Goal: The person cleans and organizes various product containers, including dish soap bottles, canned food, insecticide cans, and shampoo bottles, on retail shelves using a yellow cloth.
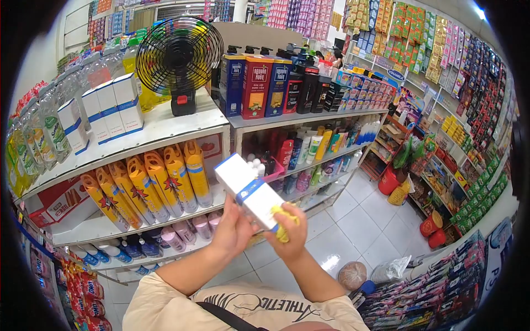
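Note:
My left hand (pixel 234 229) grips a long white box with a blue band (pixel 248 190) from below, tilted up toward the shelves. My right hand (pixel 290 234) presses a yellow cloth (pixel 284 218) against the box's lower end. Several matching white and blue boxes (pixel 105 113) stand upright on the top shelf (pixel 160 129) at the left, beside a black fan (pixel 178 58).
Yellow spray cans (pixel 149 185) fill the shelf below, pink and blue bottles under them. Tall boxed bottles (pixel 256 85) and shampoo line the shelves ahead. Hanging sachets cover the right wall. Red buckets (pixel 433 229) and bags (pixel 353 274) sit on the white tile aisle.

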The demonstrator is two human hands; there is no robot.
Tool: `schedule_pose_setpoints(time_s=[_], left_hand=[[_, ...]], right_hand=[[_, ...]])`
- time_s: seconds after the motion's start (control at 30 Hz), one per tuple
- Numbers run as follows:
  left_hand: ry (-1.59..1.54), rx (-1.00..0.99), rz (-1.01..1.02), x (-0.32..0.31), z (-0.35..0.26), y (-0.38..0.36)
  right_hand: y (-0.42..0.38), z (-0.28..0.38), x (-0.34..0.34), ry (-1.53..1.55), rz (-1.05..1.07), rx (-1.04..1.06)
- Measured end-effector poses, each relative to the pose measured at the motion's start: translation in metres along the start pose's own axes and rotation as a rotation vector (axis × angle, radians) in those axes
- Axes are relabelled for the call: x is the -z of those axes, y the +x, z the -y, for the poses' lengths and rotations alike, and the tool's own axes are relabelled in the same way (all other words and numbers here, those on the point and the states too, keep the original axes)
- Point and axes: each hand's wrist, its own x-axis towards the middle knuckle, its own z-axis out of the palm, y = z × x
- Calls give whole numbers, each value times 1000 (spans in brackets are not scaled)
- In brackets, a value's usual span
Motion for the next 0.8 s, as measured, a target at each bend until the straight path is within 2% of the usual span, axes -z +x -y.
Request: schedule_pose_setpoints(time_s=[0.07, 0.1, 0.23, 0.33, 0.37, 0.47, 0.5, 0.57, 0.6, 0.63, 0.73, 0.77, 0.8], left_hand=[[-3, -41, -137, 15, 8, 10], [14, 3, -174, 8, 4, 9], [67, 115, -49, 4, -1, 5], [25, 261, 179, 13, -15, 7], [207, 284, 252, 12, -17, 5], [644, 352, 426, 6, -2, -3], [646, 420, 436, 3, 0, -9], [574, 419, 435, 5, 5, -12], [537, 423, 433, 8, 8, -14], [600, 287, 426, 15, 14, -12], [310, 98, 83, 10, 9, -3], [165, 80, 51, 0, -2, 1], [193, 35, 57, -3, -4, -1]], right_hand=[[-4, 5, -3, 66, 70, 71], [-4, 6, -4, 131, 85, 89], [6, 16, 3, 290, 81, 108], [13, 19, 11, 286, 165, 31], [14, 20, 13, 277, 206, -15], [5, 10, 5, 191, -394, -126], [10, 11, 8, 178, -399, -135], [22, 12, 17, 151, -411, -153], [21, 12, 17, 162, -310, -124], [18, 12, 17, 171, -210, -97], [13, 21, 8, 244, 77, -32], [11, 25, 1, 262, 82, -52], [10, 28, -3, 280, 89, -71]])
